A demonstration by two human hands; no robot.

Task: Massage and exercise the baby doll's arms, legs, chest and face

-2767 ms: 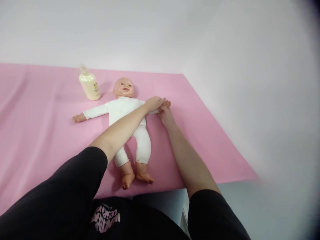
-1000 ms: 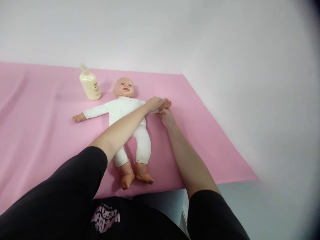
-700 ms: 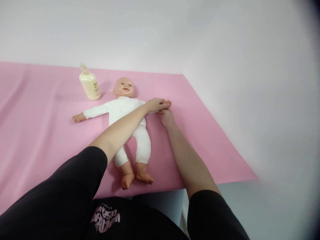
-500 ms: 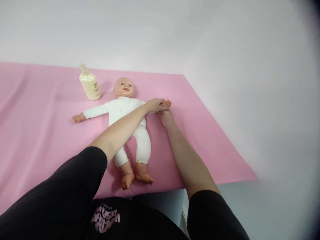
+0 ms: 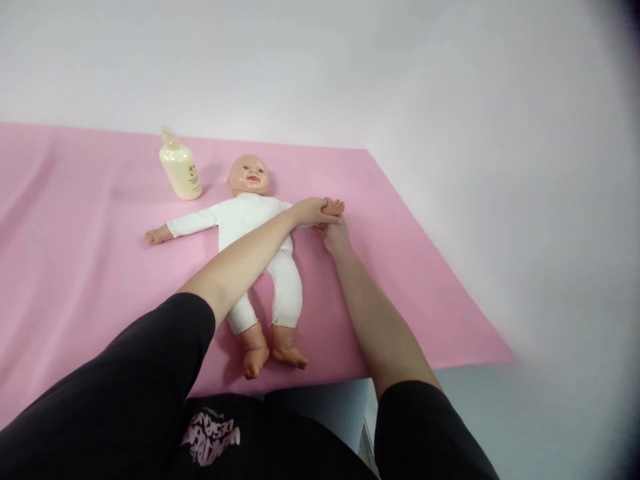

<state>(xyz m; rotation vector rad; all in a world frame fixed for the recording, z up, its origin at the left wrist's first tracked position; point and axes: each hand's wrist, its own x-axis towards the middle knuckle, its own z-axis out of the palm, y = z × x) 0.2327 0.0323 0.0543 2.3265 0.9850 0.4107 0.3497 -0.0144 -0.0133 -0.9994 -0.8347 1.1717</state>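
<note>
A baby doll (image 5: 255, 213) in a white cloth body lies on its back on the pink-covered table, its head toward the wall. My left hand (image 5: 310, 211) reaches across the doll's torso and is closed around its outstretched arm near the wrist. The doll's small hand (image 5: 334, 207) sticks out past my left thumb, palm up. From below and nearer to me, my right hand (image 5: 335, 236) is closed on the same wrist area, touching my left hand. Its fingertips are mostly hidden under the doll's arm.
A pump bottle (image 5: 183, 172) of pale yellow liquid stands left of the doll's head. The pink cover (image 5: 410, 293) spreads over the table, with creases at the left. White walls (image 5: 300, 73) rise behind and to the right. The table's front edge is close to my body.
Almost nothing differs. Both hands and the doll's held hand have shifted very slightly to the right, while my grip looks the same.
</note>
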